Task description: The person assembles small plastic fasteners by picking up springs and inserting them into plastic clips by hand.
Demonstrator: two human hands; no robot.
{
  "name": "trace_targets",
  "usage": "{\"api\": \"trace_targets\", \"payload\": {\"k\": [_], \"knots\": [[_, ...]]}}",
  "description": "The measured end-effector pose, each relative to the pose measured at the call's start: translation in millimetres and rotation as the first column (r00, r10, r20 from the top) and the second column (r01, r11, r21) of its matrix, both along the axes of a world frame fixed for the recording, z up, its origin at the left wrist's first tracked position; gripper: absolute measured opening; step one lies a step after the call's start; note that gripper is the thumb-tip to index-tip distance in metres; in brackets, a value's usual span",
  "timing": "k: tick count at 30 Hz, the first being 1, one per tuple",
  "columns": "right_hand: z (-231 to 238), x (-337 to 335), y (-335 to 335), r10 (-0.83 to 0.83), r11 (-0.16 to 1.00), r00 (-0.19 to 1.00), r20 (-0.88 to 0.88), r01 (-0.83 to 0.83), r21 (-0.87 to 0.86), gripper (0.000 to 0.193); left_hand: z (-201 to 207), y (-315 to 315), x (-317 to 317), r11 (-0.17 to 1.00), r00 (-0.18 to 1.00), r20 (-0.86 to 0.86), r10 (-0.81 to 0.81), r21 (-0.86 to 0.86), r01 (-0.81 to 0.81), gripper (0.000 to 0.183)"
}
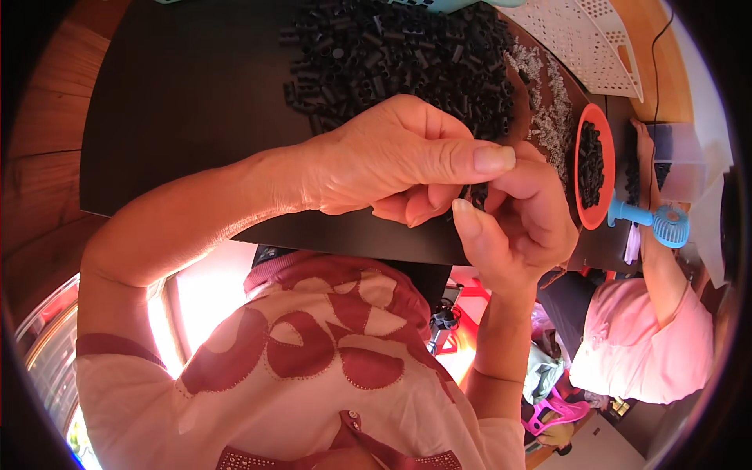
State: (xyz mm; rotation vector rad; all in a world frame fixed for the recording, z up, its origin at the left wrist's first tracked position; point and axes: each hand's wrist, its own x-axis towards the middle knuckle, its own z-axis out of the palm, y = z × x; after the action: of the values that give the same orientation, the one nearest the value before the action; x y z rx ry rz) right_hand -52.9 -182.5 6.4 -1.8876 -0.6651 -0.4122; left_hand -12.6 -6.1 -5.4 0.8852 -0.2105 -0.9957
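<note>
My left hand (399, 157) reaches across from the left with its thumb and fingers pinched together. Close against it is my right hand (521, 215), its fingers curled and its thumb raised toward the left fingertips. A small black piece (476, 193) shows in the gap between the two hands, mostly hidden by the fingers; its exact shape cannot be made out. Just beyond the hands lies a heap of short black plastic tubes (392, 66) on the dark table (188, 102). Small clear plastic pieces (552, 110) are spread to the right of the heap.
An orange-red bowl (582, 196) of black parts stands at the right, next to a blue handheld fan (670, 225). A white perforated basket (564, 35) is at the back right. A co-worker in a pink top (642, 337) reaches toward a clear plastic box (689, 168).
</note>
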Motion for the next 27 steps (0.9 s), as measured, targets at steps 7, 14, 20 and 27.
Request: {"api": "trace_targets", "payload": {"k": [7, 14, 20, 27], "knots": [[2, -7, 5, -0.046, 0.997, 0.995, -0.092, 0.052, 0.058, 0.029, 3, 1, -1, 0.999, 0.998, 0.041, -0.045, 0.016, 0.044, 0.044], [-1, -8, 5, -0.034, 0.995, 0.996, -0.083, 0.042, 0.089, 0.029, 7, 1, -1, 0.996, 0.996, 0.050, -0.080, 0.033, 0.078, 0.044], [3, -4, -25, 0.034, 0.995, 0.999, 0.001, -0.034, 0.096, 0.032, 0, 1, 5, 0.999, 0.985, 0.167, 0.037, -0.028, -0.033, 0.058], [12, 4, -151, -0.674, 0.736, 0.715, -0.185, 0.630, -0.247, 0.029, 5, -3, 7, 0.970, 0.933, 0.274, 0.232, 0.007, -0.244, 0.063]]}}
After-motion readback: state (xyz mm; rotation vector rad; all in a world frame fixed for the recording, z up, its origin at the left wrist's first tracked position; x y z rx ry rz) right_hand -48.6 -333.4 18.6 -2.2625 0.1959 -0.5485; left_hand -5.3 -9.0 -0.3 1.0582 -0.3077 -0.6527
